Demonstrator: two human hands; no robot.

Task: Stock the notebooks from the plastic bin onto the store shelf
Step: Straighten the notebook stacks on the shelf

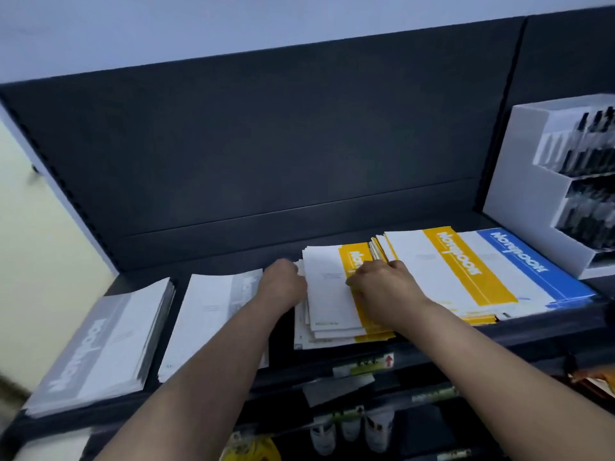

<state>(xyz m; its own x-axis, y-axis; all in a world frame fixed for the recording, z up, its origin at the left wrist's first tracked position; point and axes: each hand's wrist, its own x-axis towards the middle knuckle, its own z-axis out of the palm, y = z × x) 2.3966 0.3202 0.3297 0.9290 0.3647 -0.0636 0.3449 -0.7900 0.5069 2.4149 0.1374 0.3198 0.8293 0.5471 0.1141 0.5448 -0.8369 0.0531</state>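
Dark grey back panel [266, 144] fills most of the frame, upper left to upper right. Below it runs the dark store shelf [499, 334], w/ 5 stacks of notebooks laid flat along it.

L to R:
- grey-banded stack [100, 344], lower left, white covers w/ a grey stripe.
- second grey-banded stack [213, 321] just beside it, partly behind the left forearm.
- small yellow-banded stack [329, 294], centre of frame, edges fanned & uneven at the near end.
- large yellow-banded stack [459, 271], right of centre, touching the small one at the far corner.
- blue-banded stack [525, 261], right, overlapped by the large yellow one.

So 2 grey, 2 yellow, 1 blue.

White stepped display box [519, 181] stands at the right edge behind the blue stack, 2 tiers showing, packed w/ dark pens [589, 154]; too blurred to count.

2 bare hands, both on the small yellow-banded stack. Left hand [284, 281] has its fingers curled against the stack's left edge, grasping it. Right hand [382, 281] lies on the yellow stripe, fingers bent down over the right edge, also grasping.

Centre bottom, under the shelf front: 1 shelf label [364, 362] w/ a red arrow, then 3 small white bottles [349, 427] on a lower level.
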